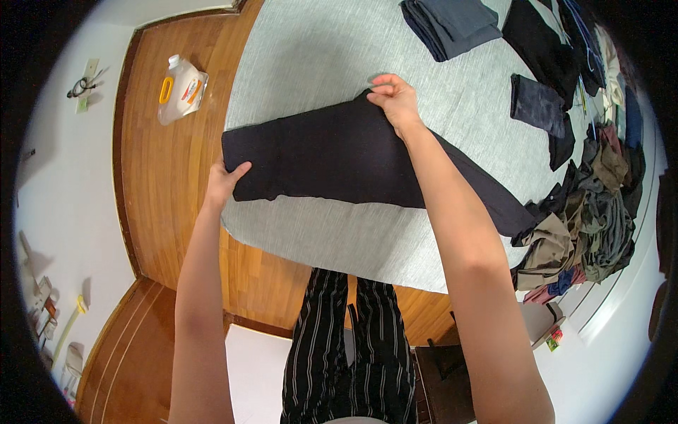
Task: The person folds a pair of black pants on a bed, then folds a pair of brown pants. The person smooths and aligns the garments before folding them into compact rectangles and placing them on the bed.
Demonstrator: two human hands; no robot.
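A black garment stretched over the pale grey surface, the left hand's fingers grasping its left end, the right hand's pinching its far edge. Crumpled clothes were heaped rightward; leftward, a jug sat on the wooden floor.

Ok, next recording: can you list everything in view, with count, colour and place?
Dark garment: 1, near-black, spread across the middle
Cloth surface: 1, light grey, beneath it
Folded clothes: 1 bundle, blue-grey, far edge
Smaller folded piece: 1, dark, right side
Clothes heap: 1, pieces uncountable, mixed colours, right
Jug: 1, whitish, yellow handle, floor at left
Floor: 1, brown, left and below
Wall: 1, white, left
Lower-corner items: several, too unclear to name
Striped trousers: 1 pair, black and pale, worn, bottom
Left hand: 1, bare, gripping garment's left end
Right hand: 1, bare, pinching its far edge
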